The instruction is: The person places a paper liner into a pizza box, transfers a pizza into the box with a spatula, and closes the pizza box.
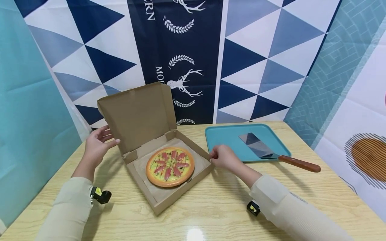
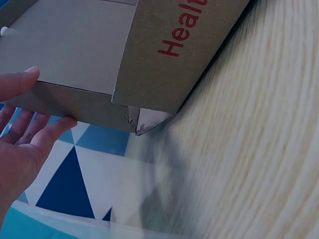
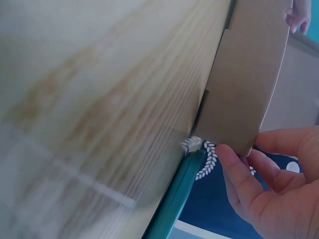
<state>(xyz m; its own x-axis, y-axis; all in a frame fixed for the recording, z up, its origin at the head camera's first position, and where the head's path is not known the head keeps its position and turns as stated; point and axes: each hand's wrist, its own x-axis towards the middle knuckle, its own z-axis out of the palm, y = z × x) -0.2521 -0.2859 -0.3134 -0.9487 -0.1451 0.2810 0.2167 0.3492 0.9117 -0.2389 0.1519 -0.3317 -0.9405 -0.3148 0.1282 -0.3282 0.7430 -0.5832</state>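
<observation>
A cardboard pizza box (image 1: 169, 202) stands with its lid (image 1: 137, 117) raised, and a pizza (image 1: 170, 166) with red toppings lies inside on brown paper (image 1: 184, 143). My left hand (image 1: 98, 145) grips the lid's left side flap, thumb on the inner side and fingers behind; the left wrist view shows the thumb (image 2: 20, 83) over the flap's edge. At the box's front right corner, my right hand (image 1: 224, 156) pinches the wall between thumb and fingers. In the right wrist view the fingers (image 3: 239, 174) close round that cardboard corner (image 3: 241, 134).
A teal tray (image 1: 221, 132) lies to the right of the box, its near left rim beside my right hand. On it rests a metal spatula (image 1: 256, 144), its wooden handle (image 1: 299, 163) reaching over the rim. Patterned cloth (image 1: 250, 60) hangs behind the table (image 1: 223, 217).
</observation>
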